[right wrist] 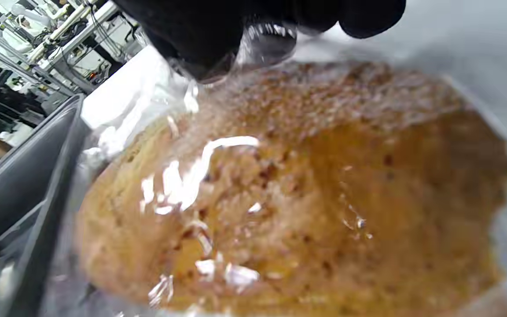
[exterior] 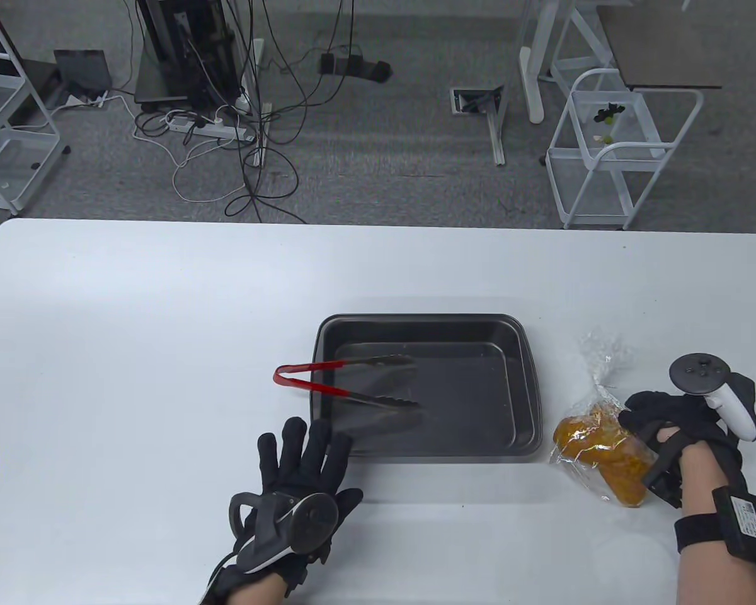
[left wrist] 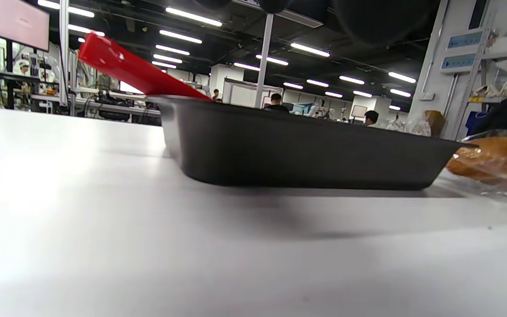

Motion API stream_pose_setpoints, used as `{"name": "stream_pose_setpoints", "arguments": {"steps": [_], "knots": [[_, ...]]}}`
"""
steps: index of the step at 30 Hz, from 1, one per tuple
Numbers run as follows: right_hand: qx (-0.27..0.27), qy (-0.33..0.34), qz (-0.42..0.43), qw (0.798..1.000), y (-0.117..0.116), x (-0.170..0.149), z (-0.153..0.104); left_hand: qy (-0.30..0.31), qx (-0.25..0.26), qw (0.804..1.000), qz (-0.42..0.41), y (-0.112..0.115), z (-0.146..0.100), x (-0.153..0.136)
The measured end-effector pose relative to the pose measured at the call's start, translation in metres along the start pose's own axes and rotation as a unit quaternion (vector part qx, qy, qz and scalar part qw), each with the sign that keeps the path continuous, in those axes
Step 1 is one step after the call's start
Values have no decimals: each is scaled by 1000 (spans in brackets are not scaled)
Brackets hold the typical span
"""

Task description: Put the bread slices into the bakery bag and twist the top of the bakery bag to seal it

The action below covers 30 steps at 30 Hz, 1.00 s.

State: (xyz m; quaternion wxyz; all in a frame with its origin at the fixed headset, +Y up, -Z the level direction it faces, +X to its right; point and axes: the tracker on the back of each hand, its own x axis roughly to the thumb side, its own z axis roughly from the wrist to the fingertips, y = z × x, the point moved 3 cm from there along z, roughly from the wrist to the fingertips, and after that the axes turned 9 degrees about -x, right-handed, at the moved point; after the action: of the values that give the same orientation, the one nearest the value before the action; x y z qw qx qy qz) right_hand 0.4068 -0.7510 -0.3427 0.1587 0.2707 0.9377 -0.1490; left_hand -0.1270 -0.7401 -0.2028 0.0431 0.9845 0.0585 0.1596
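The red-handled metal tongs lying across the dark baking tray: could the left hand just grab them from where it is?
Probably yes. The left hand lies flat, holding nothing, just short of the tongs, with nothing between them.

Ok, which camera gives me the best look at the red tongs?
The table view: the whole tongs show there, red handle over the tray's left rim, metal tips inside it. The left wrist view catches only the red handle end above the tray wall. The right wrist view shows none of them.

White table [exterior: 132, 315]: tray [exterior: 523, 378], bagged bread [exterior: 605, 454].
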Motion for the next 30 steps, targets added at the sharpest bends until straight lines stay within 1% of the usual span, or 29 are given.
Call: {"name": "stream_pose_setpoints", "arguments": {"steps": [1,2,3,4,5,6,7,8,9,11,13,15,17,19,20,21,24,26,27,29,30], "knots": [[-34,8,-10,999,8,6,-3,-1,0,1000,0,0,0,0],[-54,15,-13,998,13,10,-7,0,0,1000,-1,0,0,0],[-84,30,-21,996,22,19,-15,1,-1,1000,-3,0,0,0],[-119,50,-29,991,30,30,-27,2,-1,1000,-4,1,0,0],[-142,70,-36,987,35,38,-36,7,-3,1000,-7,1,0,1],[-169,103,-44,979,40,51,-51,10,-5,1000,-13,1,0,1],[-186,122,-48,974,42,60,-62,10,-4,1000,-16,1,0,2],[-209,156,-53,964,42,74,-81,10,0,1000,-18,0,0,3],[-223,188,-60,955,40,89,-99,11,3,1000,-20,-2,0,5],[-239,226,-77,941,31,107,-125,20,14,999,-22,-4,-1,9],[-251,266,-107,925,15,128,-154,21,40,999,-8,-11,-5,18],[-264,293,-123,911,-1,141,-172,22,51,998,9,-16,-8,26],[-270,309,-129,903,-20,151,-185,26,55,998,9,-21,-8,33],[-271,319,-125,900,-46,157,-192,22,57,998,6,-26,-4,39],[-273,321,-119,899,-56,157,-193,18,56,998,3,-27,-1,42],[-278,327,-110,897,-71,157,-191,20,46,999,-3,-28,4,45],[-254,319,-124,904,-108,154,-176,9,40,999,-8,-26,15,52],[-240,309,-147,909,-129,147,-163,-6,25,1000,-4,-17,24,51],[-217,303,-160,914,-141,143,-155,-18,15,1000,-6,-9,28,48],[-170,287,-173,927,-155,133,-142,-43,5,999,-24,4,30,40],[-154,283,-171,931,-160,129,-138,-41,-1,999,-36,8,31,37]]}}
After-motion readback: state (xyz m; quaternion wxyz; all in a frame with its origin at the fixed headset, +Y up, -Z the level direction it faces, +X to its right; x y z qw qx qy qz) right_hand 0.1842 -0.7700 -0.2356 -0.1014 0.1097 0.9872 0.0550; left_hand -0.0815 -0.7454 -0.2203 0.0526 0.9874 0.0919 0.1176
